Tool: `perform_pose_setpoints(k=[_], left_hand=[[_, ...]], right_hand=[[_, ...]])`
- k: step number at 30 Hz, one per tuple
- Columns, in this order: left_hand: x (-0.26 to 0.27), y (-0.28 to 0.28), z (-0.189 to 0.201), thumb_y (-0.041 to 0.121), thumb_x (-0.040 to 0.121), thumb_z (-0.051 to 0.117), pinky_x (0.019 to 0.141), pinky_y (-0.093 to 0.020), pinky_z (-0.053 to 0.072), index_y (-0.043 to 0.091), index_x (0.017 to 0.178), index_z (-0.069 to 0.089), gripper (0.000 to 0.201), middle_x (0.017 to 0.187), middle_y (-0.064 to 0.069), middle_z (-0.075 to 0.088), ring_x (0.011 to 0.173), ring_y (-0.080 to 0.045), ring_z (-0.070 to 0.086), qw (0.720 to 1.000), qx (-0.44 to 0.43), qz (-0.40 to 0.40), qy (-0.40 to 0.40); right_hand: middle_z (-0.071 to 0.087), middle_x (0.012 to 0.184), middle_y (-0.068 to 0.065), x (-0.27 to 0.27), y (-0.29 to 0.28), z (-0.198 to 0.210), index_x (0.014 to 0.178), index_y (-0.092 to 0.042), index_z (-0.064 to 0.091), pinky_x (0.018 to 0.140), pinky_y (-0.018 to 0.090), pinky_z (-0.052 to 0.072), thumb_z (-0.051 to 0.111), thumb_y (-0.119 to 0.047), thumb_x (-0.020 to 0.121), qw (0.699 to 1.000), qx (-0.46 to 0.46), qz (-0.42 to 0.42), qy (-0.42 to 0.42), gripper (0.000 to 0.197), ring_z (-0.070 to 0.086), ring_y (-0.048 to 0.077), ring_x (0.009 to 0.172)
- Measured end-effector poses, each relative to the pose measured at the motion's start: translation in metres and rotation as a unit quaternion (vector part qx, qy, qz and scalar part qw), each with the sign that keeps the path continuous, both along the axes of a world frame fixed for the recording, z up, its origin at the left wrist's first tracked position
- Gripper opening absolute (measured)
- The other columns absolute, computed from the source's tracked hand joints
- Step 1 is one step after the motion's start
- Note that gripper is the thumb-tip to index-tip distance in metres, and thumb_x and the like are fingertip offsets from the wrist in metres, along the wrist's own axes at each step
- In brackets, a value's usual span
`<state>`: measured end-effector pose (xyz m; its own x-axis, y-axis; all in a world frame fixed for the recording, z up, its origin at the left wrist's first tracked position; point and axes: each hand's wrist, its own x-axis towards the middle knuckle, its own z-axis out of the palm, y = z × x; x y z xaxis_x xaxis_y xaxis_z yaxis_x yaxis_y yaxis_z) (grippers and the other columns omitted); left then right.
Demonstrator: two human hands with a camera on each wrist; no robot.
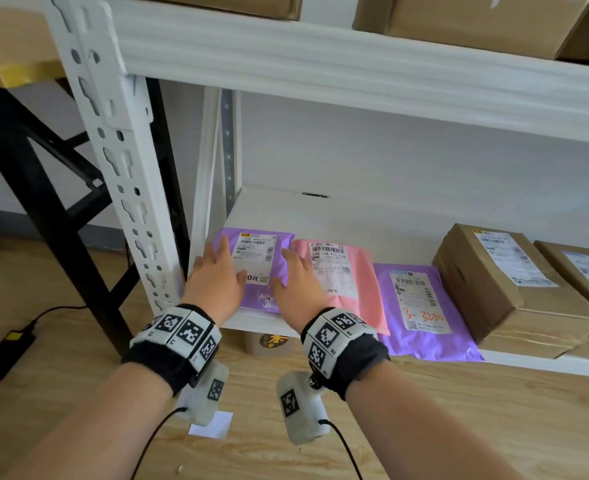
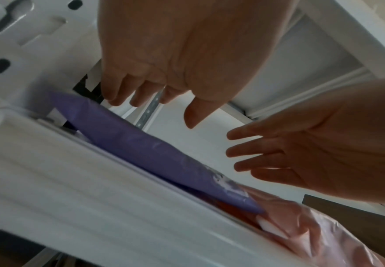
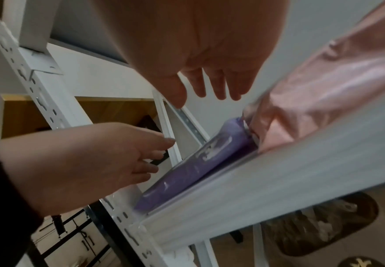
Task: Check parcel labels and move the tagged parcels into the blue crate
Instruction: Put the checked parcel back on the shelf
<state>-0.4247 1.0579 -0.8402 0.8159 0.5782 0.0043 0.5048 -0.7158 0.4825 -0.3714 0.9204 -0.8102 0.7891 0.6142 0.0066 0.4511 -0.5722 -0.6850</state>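
On the lower shelf (image 1: 321, 216), at its left end: purple parcel (image 1: 251, 299) lying flat with label up, right edge touching or slightly over the pink parcel (image 1: 355, 271); left hand (image 1: 217, 282) and right hand (image 1: 298, 289) both over it, fingers spread and straight, gripping nothing. No blue crate in view. Risks, judged: slick soft mailer sagging and slipping from a flat two-palm lift, dragging the pink parcel off the shelf lip, or knuckles catching the upright post (image 1: 113, 133) just beside the left hand.
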Motion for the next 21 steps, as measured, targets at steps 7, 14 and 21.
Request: perform_pose_setpoints(k=[7, 14, 21], left_hand=[[-0.001, 0.004, -0.009, 0.039, 0.100, 0.040, 0.111, -0.050, 0.030, 0.016, 0.152, -0.002, 0.071, 0.153, -0.023, 0.023, 0.136, -0.041, 0.031, 0.997, 0.011, 0.023, 0.069], [0.001, 0.006, -0.015, 0.042, 0.099, 0.040, 0.110, -0.050, 0.031, 0.015, 0.152, 0.007, 0.068, 0.150, -0.023, 0.027, 0.135, -0.040, 0.033, 0.995, -0.016, 0.028, 0.091], [-0.002, 0.009, -0.018, 0.042, 0.093, 0.053, 0.099, -0.049, 0.044, 0.012, 0.137, 0.032, 0.057, 0.131, -0.016, 0.051, 0.119, -0.036, 0.050, 0.999, -0.032, 0.022, 0.038]], right_hand=[[0.060, 0.121, 0.010, 0.000, 0.027, -0.023, 0.128, -0.012, 0.047, 0.094, 0.042, 0.051, 0.051, -0.005, 0.085, 0.993, 0.044, -0.054, 0.099, 0.044, 0.061, 0.028, 0.107], [0.057, 0.120, 0.015, 0.003, 0.035, -0.030, 0.130, -0.012, 0.041, 0.090, 0.043, 0.052, 0.050, -0.006, 0.083, 0.986, 0.053, -0.072, 0.141, 0.049, 0.062, 0.033, 0.103], [0.059, 0.117, 0.017, 0.007, 0.036, -0.035, 0.125, -0.010, 0.043, 0.082, 0.038, 0.050, 0.050, -0.002, 0.085, 0.983, 0.068, -0.079, 0.151, 0.041, 0.062, 0.034, 0.104]])
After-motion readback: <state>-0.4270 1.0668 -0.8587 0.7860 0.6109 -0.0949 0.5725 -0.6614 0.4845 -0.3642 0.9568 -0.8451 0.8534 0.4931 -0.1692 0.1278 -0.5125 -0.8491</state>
